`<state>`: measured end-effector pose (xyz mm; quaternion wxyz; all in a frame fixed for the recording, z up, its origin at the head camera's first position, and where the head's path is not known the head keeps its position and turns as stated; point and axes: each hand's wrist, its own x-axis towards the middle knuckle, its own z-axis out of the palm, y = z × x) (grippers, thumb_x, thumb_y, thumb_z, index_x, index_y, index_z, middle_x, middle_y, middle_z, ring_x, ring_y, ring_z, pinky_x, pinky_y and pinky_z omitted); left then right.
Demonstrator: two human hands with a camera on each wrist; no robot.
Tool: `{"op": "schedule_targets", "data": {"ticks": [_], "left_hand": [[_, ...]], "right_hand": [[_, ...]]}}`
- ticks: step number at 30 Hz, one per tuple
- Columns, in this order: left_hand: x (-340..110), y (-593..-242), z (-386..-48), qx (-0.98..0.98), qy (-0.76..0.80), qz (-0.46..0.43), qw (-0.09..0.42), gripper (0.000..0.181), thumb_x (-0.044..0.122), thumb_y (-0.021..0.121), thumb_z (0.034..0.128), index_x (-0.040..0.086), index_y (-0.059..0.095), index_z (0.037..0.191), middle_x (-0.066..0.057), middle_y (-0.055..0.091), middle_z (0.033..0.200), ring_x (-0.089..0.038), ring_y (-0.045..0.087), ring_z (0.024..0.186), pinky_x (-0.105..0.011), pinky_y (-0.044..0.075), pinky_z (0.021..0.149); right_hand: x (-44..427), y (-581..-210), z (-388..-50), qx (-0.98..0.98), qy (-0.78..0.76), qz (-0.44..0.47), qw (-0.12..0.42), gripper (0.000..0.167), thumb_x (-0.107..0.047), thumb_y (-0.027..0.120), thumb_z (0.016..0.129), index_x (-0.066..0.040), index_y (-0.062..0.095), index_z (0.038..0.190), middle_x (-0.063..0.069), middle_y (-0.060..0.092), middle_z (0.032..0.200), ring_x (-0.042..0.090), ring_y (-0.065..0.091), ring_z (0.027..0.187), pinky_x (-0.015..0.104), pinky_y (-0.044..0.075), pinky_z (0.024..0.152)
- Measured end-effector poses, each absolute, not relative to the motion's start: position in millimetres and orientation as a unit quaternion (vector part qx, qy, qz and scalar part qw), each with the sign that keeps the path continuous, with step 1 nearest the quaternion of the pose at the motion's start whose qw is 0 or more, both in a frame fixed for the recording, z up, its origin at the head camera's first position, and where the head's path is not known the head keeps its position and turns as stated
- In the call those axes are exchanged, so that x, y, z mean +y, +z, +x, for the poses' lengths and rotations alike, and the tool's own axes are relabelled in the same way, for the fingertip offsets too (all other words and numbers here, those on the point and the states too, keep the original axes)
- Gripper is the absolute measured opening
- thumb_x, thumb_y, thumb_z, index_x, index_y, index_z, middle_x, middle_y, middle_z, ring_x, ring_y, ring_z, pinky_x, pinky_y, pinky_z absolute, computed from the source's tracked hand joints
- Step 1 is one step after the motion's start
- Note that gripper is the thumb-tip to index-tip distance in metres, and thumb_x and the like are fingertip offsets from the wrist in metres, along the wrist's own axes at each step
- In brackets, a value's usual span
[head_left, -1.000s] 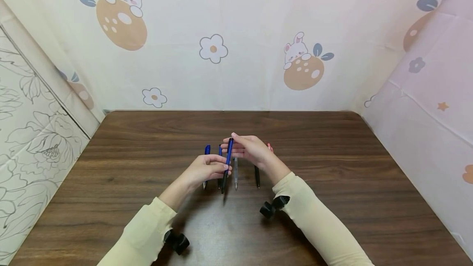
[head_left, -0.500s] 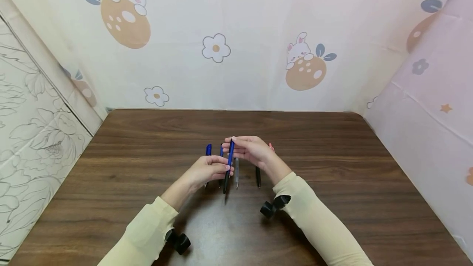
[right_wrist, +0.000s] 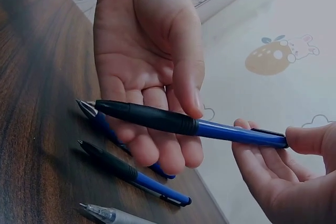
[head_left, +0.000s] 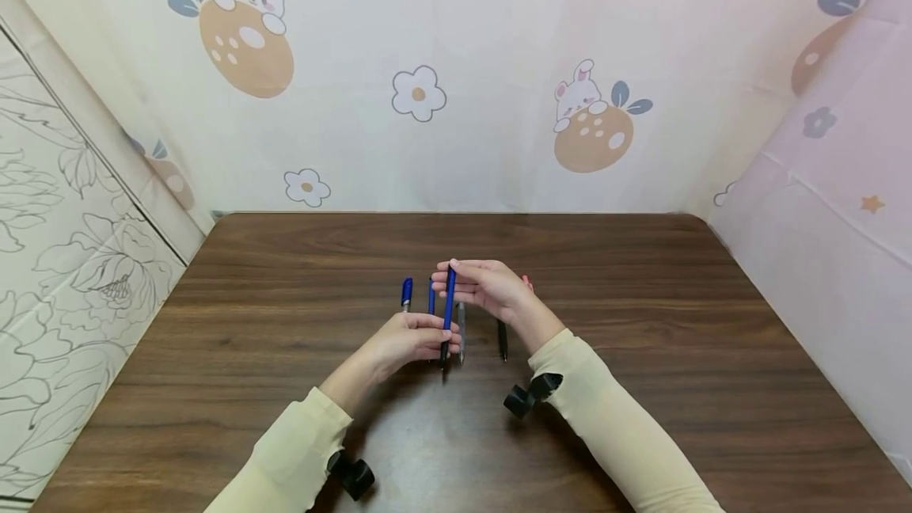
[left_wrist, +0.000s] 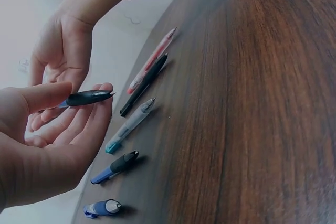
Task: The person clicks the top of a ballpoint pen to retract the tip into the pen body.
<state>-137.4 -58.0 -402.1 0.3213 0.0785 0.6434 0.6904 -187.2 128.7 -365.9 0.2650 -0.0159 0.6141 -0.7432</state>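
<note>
Above the table, both my hands hold a blue ballpoint pen (right_wrist: pixel 226 132) with a black grip. My left hand (head_left: pixel 406 337) pinches it at the black grip between thumb and fingers, its palm facing up in the right wrist view. My right hand (head_left: pixel 492 291) has its thumb against the pen's rear end, with the fingers behind the barrel. The small writing tip shows in the left wrist view. Under the hands lie a blue-and-black pen (left_wrist: pixel 115 167), a white-blue pen (left_wrist: pixel 102 208) and a clear grey pen (left_wrist: pixel 130 127) with a teal end.
Farther right on the wooden table (head_left: pixel 641 323) lie a black pen (left_wrist: pixel 144 85) and a pink-red pen (left_wrist: pixel 152 59), in the same row. A patterned curtain (head_left: pixel 499 22) hangs behind the table's far edge.
My left hand has shifted slightly right and nearer, so the held pen stands a little straighter in the head view. Both hands keep their hold; the view has drifted slightly.
</note>
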Motion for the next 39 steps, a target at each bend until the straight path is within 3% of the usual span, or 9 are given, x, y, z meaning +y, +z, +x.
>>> {"op": "schedule_targets", "data": {"ticks": [8, 16, 19, 24, 30, 36, 39], "left_hand": [[-56.3, -402.7, -136.9, 0.612, 0.707, 0.057, 0.350, 0.036, 0.008, 0.056, 0.0958, -0.013, 0.054, 0.125, -0.019, 0.070, 0.114, -0.014, 0.071, 0.092, -0.032, 0.058, 0.091], [-56.5, -405.9, -137.0, 0.590, 0.721, 0.060, 0.359, 0.035, 0.008, 0.057, 0.0954, -0.012, 0.055, 0.124, -0.015, 0.072, 0.110, -0.016, 0.072, 0.096, -0.034, 0.057, 0.093], [-56.5, -405.4, -137.7, 0.591, 0.722, 0.067, 0.355, 0.035, 0.008, 0.058, 0.0950, -0.012, 0.056, 0.124, -0.012, 0.073, 0.107, -0.015, 0.072, 0.096, -0.034, 0.057, 0.093], [-56.6, -403.0, -138.7, 0.591, 0.722, 0.074, 0.353, 0.036, 0.009, 0.057, 0.0953, -0.012, 0.055, 0.125, -0.015, 0.072, 0.110, -0.016, 0.071, 0.097, -0.034, 0.057, 0.093], [-56.8, -400.6, -138.8, 0.589, 0.719, 0.077, 0.361, 0.039, 0.008, 0.057, 0.0955, -0.014, 0.052, 0.126, -0.019, 0.070, 0.113, -0.015, 0.071, 0.097, -0.035, 0.056, 0.094], [-59.1, -401.7, -139.3, 0.585, 0.718, 0.078, 0.368, 0.038, 0.009, 0.058, 0.0949, -0.013, 0.053, 0.126, -0.011, 0.073, 0.107, -0.016, 0.071, 0.097, -0.035, 0.056, 0.093], [-60.1, -402.3, -140.1, 0.581, 0.719, 0.081, 0.373, 0.037, 0.008, 0.058, 0.0949, -0.013, 0.054, 0.125, -0.011, 0.073, 0.107, -0.015, 0.071, 0.097, -0.034, 0.057, 0.093]], "right_hand": [[131.2, -367.4, -189.0, 0.603, -0.746, -0.007, 0.283, 0.047, -0.020, 0.044, 0.103, 0.010, 0.041, 0.139, 0.001, 0.073, 0.096, 0.013, 0.071, 0.091, 0.033, 0.055, 0.096], [133.1, -372.2, -191.9, 0.561, -0.767, -0.004, 0.312, 0.050, -0.023, 0.040, 0.104, 0.008, 0.036, 0.142, 0.004, 0.071, 0.101, 0.014, 0.070, 0.096, 0.043, 0.036, 0.112], [134.0, -373.1, -192.9, 0.514, -0.789, 0.002, 0.337, 0.052, -0.028, 0.038, 0.104, 0.007, 0.035, 0.143, 0.007, 0.070, 0.107, 0.015, 0.069, 0.100, 0.039, 0.042, 0.111], [135.3, -373.2, -194.3, 0.446, -0.812, 0.017, 0.375, 0.049, -0.036, 0.037, 0.104, 0.002, 0.044, 0.134, 0.010, 0.069, 0.111, 0.017, 0.068, 0.103, 0.030, 0.056, 0.094], [136.1, -371.7, -194.9, 0.436, -0.804, 0.027, 0.404, 0.064, -0.042, 0.036, 0.103, 0.003, 0.027, 0.148, 0.008, 0.071, 0.109, 0.018, 0.069, 0.102, 0.030, 0.057, 0.091], [134.8, -370.9, -196.3, 0.431, -0.796, 0.040, 0.424, 0.055, -0.040, 0.034, 0.104, 0.001, 0.041, 0.139, 0.008, 0.071, 0.110, 0.017, 0.068, 0.104, 0.030, 0.056, 0.093], [134.3, -372.1, -197.2, 0.421, -0.799, 0.044, 0.427, 0.056, -0.039, 0.036, 0.104, -0.001, 0.036, 0.145, 0.007, 0.072, 0.110, 0.017, 0.068, 0.104, 0.030, 0.056, 0.093]]}}
